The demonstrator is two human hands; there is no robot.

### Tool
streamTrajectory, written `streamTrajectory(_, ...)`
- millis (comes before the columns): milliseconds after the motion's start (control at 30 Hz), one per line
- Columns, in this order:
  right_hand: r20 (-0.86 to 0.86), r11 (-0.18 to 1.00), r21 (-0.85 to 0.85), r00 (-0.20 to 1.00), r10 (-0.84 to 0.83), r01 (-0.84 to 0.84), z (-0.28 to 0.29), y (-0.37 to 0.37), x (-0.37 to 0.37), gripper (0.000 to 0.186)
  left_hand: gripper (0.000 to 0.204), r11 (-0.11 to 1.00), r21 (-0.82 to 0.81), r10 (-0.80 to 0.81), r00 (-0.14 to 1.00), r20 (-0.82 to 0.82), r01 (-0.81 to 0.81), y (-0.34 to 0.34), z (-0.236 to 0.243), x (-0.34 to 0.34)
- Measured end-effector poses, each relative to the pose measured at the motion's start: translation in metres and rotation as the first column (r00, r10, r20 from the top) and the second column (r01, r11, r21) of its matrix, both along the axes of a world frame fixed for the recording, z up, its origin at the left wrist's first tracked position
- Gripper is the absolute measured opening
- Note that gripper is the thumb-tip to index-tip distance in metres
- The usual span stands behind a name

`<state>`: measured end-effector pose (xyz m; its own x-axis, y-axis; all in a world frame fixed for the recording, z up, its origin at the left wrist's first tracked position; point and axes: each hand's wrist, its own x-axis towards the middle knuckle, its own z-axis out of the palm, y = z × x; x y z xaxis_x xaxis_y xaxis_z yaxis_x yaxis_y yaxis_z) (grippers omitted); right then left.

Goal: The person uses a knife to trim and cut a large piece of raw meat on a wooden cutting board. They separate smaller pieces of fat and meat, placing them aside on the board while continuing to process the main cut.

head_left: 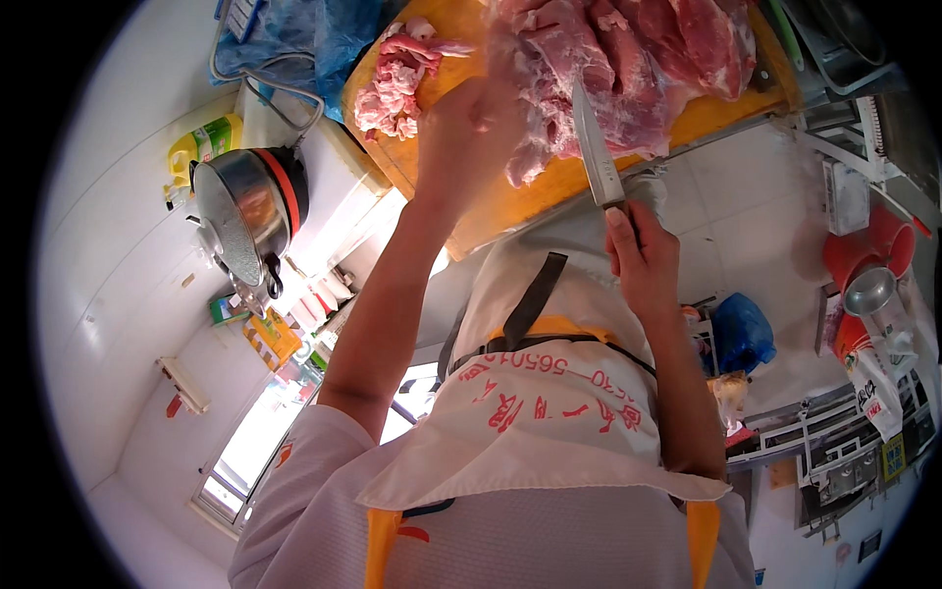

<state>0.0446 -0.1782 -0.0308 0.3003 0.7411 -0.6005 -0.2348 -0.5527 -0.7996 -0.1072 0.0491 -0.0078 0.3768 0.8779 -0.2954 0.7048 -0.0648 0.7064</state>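
Note:
A large slab of raw pink meat (628,69) lies across the far side of a yellow-brown cutting board (549,201). My right hand (645,253) is wrapped round the dark handle of a knife (593,147), whose blade points away from me, its tip against or just over the meat. My left hand (469,133) is smeared by motion between the slab and a small pile of meat trimmings (397,86) at the board's left. Its fingers are too blurred to show whether they hold anything.
Left of the board stand a steel electric pot (240,211) with a glass lid and a yellow bottle (211,142). A blue plastic bag (294,44) lies at the far left. To the right are a metal rack (863,137), red buckets (859,250) and another blue bag (743,332).

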Motion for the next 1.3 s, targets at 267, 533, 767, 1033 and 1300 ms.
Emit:
streamTrajectory(267,0.059,0.998,0.065,0.998,-0.016,0.012,-0.006,-0.008,0.002,0.028,0.024,0.963,0.254,-0.040,0.983,-0.179,0.086,0.000,-0.003,0.035)
streamTrajectory(533,0.118,0.995,0.102,0.993,-0.010,-0.002,-0.012,-0.008,0.007,0.024,0.016,0.943,0.324,-0.034,0.992,-0.119,0.071,-0.014,0.003,0.041)
streamTrajectory(767,0.111,0.993,0.118,0.994,0.009,-0.022,-0.014,0.021,0.003,0.023,0.015,0.982,0.186,-0.002,0.974,-0.225,0.044,-0.004,0.010,0.033)
streamTrajectory(1033,0.041,0.991,0.132,0.999,-0.003,-0.002,-0.025,0.038,-0.020,0.022,0.016,0.999,-0.001,0.034,0.990,-0.137,-0.034,0.006,0.012,0.028)
streamTrajectory(1300,-0.091,0.992,0.128,0.996,0.006,0.005,-0.022,0.038,-0.029,0.022,0.011,0.983,-0.116,0.134,0.988,-0.078,-0.143,0.010,0.020,0.027)
